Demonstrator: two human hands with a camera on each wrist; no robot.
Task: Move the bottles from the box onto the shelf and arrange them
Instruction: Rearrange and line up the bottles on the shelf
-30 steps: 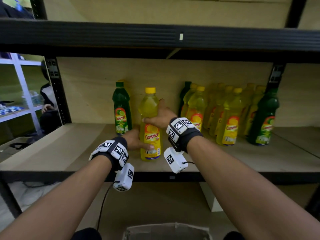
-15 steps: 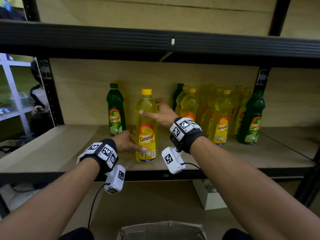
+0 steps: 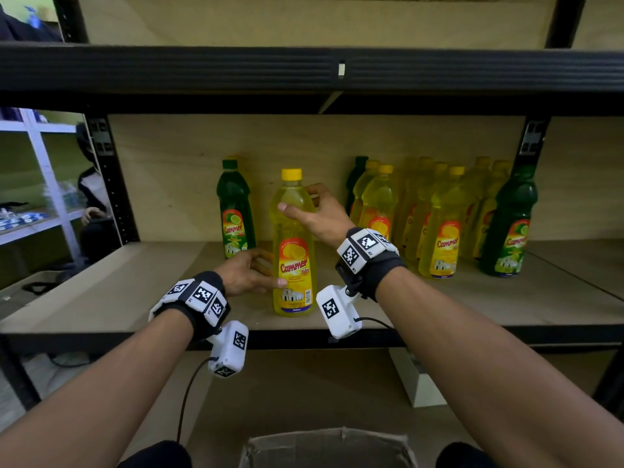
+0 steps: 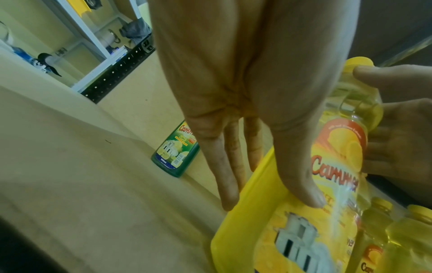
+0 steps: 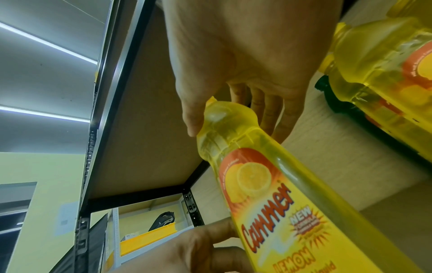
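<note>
A yellow lemon bottle [image 3: 293,244] stands upright on the wooden shelf [image 3: 135,282], near its front edge. My right hand [image 3: 304,201] holds its shoulder, thumb in front and fingers behind, just below the yellow cap. In the right wrist view the yellow lemon bottle [image 5: 268,184] has the thumb beside its neck. My left hand [image 3: 270,270] lies low beside it with straight fingers, only the thumb tip touching the label [image 4: 332,175]. A green lime bottle [image 3: 234,211] stands behind on the left. The cardboard box [image 3: 327,447] shows at the bottom edge, its inside hidden.
Several yellow bottles [image 3: 442,224] stand grouped at the back right, with a green bottle [image 3: 510,224] at their right end. The black beam of the upper shelf [image 3: 304,69] hangs overhead. A white box [image 3: 415,383] sits under the shelf. A person [image 3: 91,197] sits far left.
My left hand has let go of the bottle's lower part and its fingers have straightened. My right thumb has slid up across the bottle's shoulder. The bottle stays upright on the shelf.
</note>
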